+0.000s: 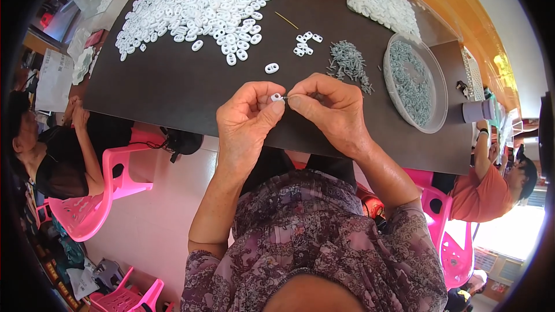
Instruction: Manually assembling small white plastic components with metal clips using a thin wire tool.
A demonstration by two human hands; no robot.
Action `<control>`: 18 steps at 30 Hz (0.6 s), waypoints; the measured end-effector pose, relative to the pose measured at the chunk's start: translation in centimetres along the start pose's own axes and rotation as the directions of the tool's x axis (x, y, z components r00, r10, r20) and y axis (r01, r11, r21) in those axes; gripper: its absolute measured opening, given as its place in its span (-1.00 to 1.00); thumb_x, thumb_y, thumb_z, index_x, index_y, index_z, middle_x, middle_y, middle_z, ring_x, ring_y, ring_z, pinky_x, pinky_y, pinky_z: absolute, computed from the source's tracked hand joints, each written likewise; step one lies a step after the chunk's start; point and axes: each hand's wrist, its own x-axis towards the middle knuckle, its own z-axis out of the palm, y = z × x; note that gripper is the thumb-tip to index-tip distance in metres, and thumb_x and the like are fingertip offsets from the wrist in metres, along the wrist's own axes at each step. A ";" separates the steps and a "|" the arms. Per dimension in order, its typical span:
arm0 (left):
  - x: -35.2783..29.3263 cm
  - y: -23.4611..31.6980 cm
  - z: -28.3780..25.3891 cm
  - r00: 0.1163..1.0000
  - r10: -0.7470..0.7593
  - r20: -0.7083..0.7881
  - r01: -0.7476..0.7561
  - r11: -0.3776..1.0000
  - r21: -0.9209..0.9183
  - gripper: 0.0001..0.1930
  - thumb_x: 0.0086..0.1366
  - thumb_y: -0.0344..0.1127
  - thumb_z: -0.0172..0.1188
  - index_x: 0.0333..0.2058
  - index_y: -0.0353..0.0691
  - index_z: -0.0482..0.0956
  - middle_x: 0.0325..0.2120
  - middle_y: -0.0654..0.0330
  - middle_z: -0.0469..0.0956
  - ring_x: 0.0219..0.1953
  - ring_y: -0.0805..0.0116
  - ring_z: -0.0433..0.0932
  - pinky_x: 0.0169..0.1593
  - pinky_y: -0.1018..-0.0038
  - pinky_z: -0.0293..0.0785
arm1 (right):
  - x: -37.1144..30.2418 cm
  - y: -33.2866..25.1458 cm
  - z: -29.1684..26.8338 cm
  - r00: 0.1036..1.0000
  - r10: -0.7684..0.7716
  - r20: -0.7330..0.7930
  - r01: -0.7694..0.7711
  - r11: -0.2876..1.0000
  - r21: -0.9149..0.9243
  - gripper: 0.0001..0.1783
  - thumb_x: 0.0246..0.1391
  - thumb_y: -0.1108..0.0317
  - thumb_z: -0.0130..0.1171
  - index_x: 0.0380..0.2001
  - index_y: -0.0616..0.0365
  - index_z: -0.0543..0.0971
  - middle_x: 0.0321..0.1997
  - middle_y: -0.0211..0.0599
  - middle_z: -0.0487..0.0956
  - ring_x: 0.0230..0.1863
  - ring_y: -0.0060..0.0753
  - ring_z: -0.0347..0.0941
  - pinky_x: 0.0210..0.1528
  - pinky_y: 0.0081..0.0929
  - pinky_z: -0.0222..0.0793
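Note:
Over the near edge of the dark table, my left hand [248,117] pinches a small white plastic piece [277,97] between thumb and forefinger. My right hand [332,107] meets it from the other side, its thumb and forefinger closed on a small grey screw [285,98] that points at the white piece. Whether the screw is inside the piece is too small to tell. Just beyond my hands lies a single white oval piece with two holes [272,68]. A heap of grey screws [349,63] sits past my right hand.
A big spread of white oval pieces [196,20] covers the far left of the table [167,84]. Several small white pieces [305,44] and a thin yellow stick [286,20] lie mid-table. At right stands a round clear tub [443,95] of screws. People sit on both sides.

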 end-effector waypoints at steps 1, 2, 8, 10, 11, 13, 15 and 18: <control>-0.1 -0.1 0.0 1.000 0.016 -0.003 -0.016 1.000 0.006 -0.78 0.20 -0.49 0.19 -0.16 -0.38 0.48 -0.42 0.35 0.47 -0.42 0.68 0.37 -0.32 0.71 0.35 | 0.0 0.0 0.1 1.000 -0.010 -0.005 0.011 1.000 0.010 -0.97 0.02 0.53 0.18 -0.42 0.26 0.56 -0.43 -0.53 0.53 -0.37 -0.78 0.37 -0.31 -0.75 0.30; -0.2 0.0 0.1 1.000 0.015 -0.005 -0.015 1.000 0.005 -0.78 0.20 -0.49 0.19 -0.16 -0.38 0.48 -0.42 0.35 0.47 -0.42 0.68 0.37 -0.32 0.71 0.35 | 0.0 0.1 0.1 1.000 -0.020 -0.010 0.020 1.000 0.020 -0.97 0.02 0.53 0.18 -0.42 0.26 0.56 -0.44 -0.53 0.52 -0.37 -0.78 0.37 -0.31 -0.75 0.30; -0.2 -0.1 -0.1 1.000 0.012 -0.021 -0.011 1.000 0.012 -0.82 0.20 -0.50 0.20 -0.20 -0.35 0.53 -0.42 0.35 0.45 -0.39 0.67 0.35 -0.28 0.72 0.32 | -0.1 0.3 0.1 1.000 0.006 0.002 -0.006 1.000 0.016 -0.96 0.03 0.53 0.18 -0.42 0.27 0.56 -0.44 -0.51 0.53 -0.38 -0.79 0.37 -0.31 -0.75 0.30; -0.3 0.0 -0.2 0.999 0.016 -0.037 -0.013 0.998 0.066 -0.85 0.20 -0.50 0.19 -0.24 -0.34 0.55 -0.42 0.35 0.45 -0.38 0.66 0.36 -0.27 0.71 0.32 | -0.1 0.3 0.2 1.000 0.016 0.004 -0.016 0.999 0.029 -0.96 0.03 0.53 0.18 -0.41 0.27 0.56 -0.44 -0.51 0.53 -0.38 -0.78 0.37 -0.31 -0.75 0.30; -0.3 0.0 -0.2 0.999 0.015 -0.038 -0.013 0.998 0.065 -0.85 0.20 -0.50 0.19 -0.24 -0.34 0.55 -0.42 0.35 0.45 -0.38 0.66 0.36 -0.27 0.71 0.32 | -0.1 0.3 0.2 1.000 0.026 0.003 -0.026 0.999 0.042 -0.96 0.02 0.53 0.18 -0.41 0.28 0.55 -0.44 -0.50 0.53 -0.38 -0.78 0.37 -0.31 -0.74 0.31; -0.3 0.0 0.0 0.998 0.033 -0.061 -0.025 0.993 0.116 -0.87 0.21 -0.50 0.18 -0.26 -0.37 0.55 -0.40 0.35 0.44 -0.38 0.64 0.36 -0.28 0.70 0.32 | -0.1 0.4 0.2 1.000 0.021 0.003 -0.021 0.999 0.037 -0.96 0.02 0.53 0.18 -0.41 0.28 0.55 -0.43 -0.50 0.53 -0.37 -0.78 0.38 -0.31 -0.74 0.31; -0.4 0.0 0.0 0.996 0.045 -0.071 -0.035 0.990 0.135 -0.88 0.21 -0.50 0.17 -0.26 -0.37 0.54 -0.40 0.35 0.43 -0.38 0.64 0.36 -0.28 0.69 0.32 | -0.1 0.5 0.3 1.000 0.015 0.005 -0.015 0.999 0.033 -0.96 0.02 0.53 0.18 -0.41 0.28 0.55 -0.43 -0.50 0.53 -0.37 -0.77 0.38 -0.31 -0.74 0.31; -0.5 -0.1 0.1 0.994 0.069 -0.081 -0.055 0.984 0.169 -0.89 0.21 -0.51 0.16 -0.27 -0.38 0.54 -0.39 0.34 0.43 -0.38 0.63 0.36 -0.28 0.69 0.32 | -0.2 0.6 0.6 1.000 -0.014 -0.026 0.015 0.998 0.066 -0.96 0.01 0.51 0.16 -0.44 0.27 0.55 -0.50 -0.55 0.50 -0.45 -0.82 0.32 -0.41 -0.76 0.28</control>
